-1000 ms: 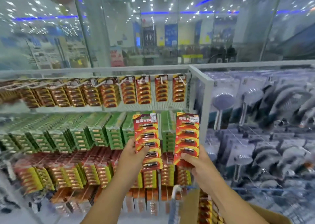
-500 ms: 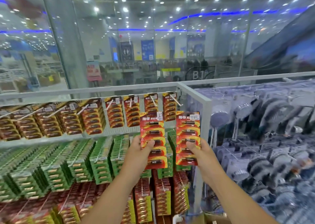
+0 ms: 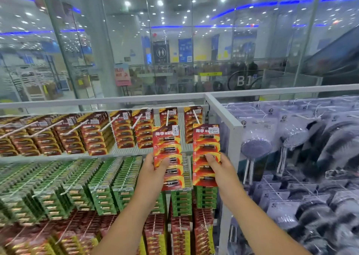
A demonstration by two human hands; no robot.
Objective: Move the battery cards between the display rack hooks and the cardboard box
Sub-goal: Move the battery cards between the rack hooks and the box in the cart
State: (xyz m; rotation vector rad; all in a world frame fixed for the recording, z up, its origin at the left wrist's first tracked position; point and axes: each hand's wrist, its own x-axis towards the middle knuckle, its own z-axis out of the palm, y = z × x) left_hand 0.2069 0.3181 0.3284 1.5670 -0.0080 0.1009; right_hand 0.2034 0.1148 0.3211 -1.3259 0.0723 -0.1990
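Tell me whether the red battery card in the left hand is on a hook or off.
Off. The left hand pinches the red battery card below and in front of the white hook, whose tip shows free above the card.

Held battery cards red with orange-yellow flame bands; middle-row cards green; rack frame white.

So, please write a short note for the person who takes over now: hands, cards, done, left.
Left hand grips one red battery card; right hand grips another red card.
Both cards are raised before the two rightmost top-row hooks, not yet hung on them.
The cardboard box is not in view.
Left: hang both cards, probably on those hooks, then fetch more.
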